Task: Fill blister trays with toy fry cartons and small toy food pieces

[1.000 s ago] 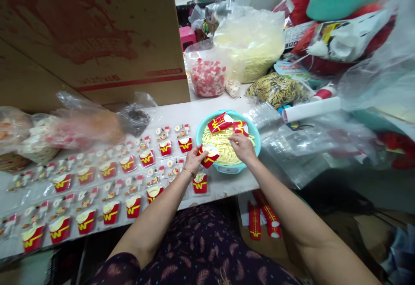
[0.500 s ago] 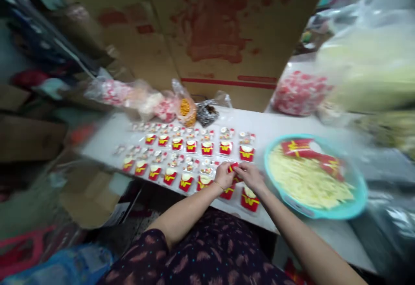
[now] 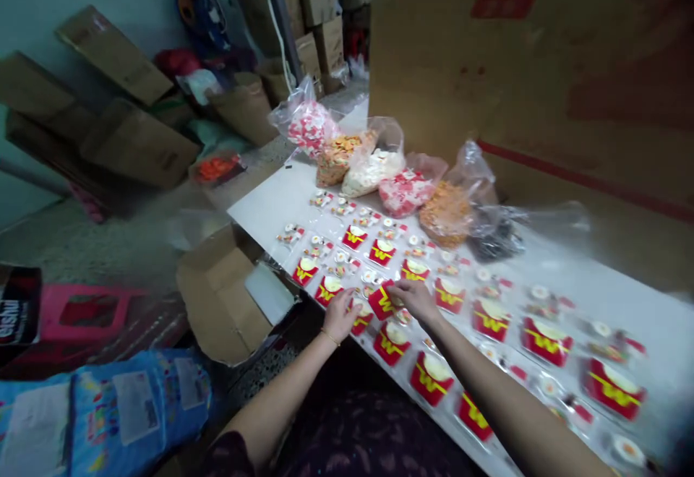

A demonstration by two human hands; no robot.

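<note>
Near the middle of the table, my right hand (image 3: 416,299) pinches a small red toy fries carton (image 3: 381,301) with a yellow W by its edge. My left hand (image 3: 339,318) is just left of it, fingers apart and apparently holding nothing, over a clear plastic tray with a red carton (image 3: 362,322). Rows of such clear trays lie around both hands. Many hold a red carton (image 3: 391,343) with a pale insert, beside small toy food pieces (image 3: 341,264). Toward the far left end, some trays (image 3: 290,233) hold only small pieces.
Clear bags of small parts, among them a pink-and-white bag (image 3: 406,191), an orange bag (image 3: 447,209) and a black bag (image 3: 496,238), line the table's back. A large cardboard box (image 3: 460,101) stands behind. An open carton (image 3: 217,296) and blue packs (image 3: 135,405) are at lower left.
The view has swung left, and the basin of pale pieces is out of sight. My hands have moved leftward along the trays and apart; the right one now holds the red carton alone.
</note>
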